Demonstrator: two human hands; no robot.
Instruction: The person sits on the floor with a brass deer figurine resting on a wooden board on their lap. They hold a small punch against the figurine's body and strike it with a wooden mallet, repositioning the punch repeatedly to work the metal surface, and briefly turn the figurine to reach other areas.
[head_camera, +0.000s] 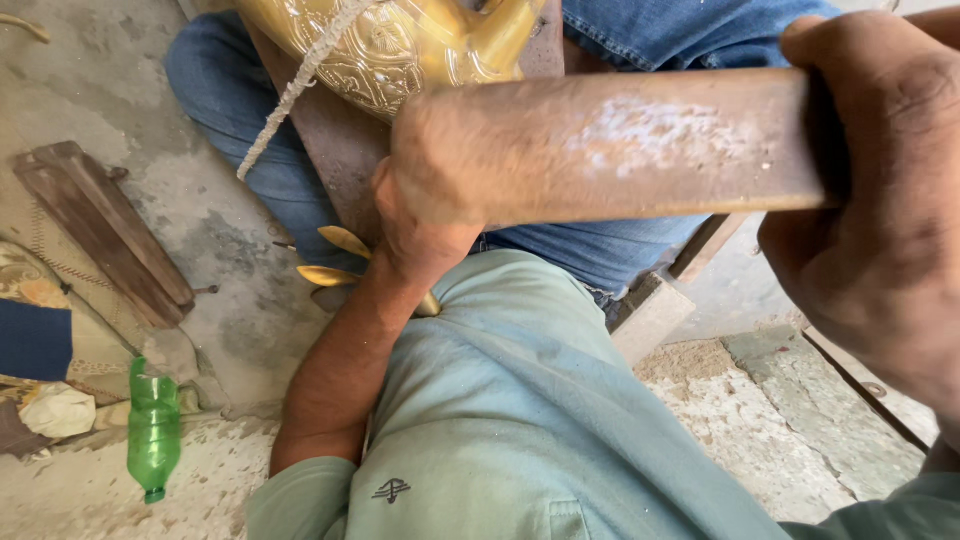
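My right hand (880, 230) grips a thick worn wooden bar (620, 150) that lies level across the view, close to the camera. Its blunt end covers most of my left hand (415, 240), so only the wrist and the back of that hand show. The left hand's fingers and whatever they hold are hidden. Just above the bar's end sits an embossed brass vessel (400, 50), resting on a dark plank (335, 150) across my lap. A white cord (290, 90) hangs off the vessel.
Two leaf-shaped brass pieces (335, 260) lie by my left forearm. On the concrete floor at left are dark wooden slats (100, 230), a green plastic bottle (153, 430) on its side and crumpled cloth (55, 410). A stone block (655, 315) sits at right.
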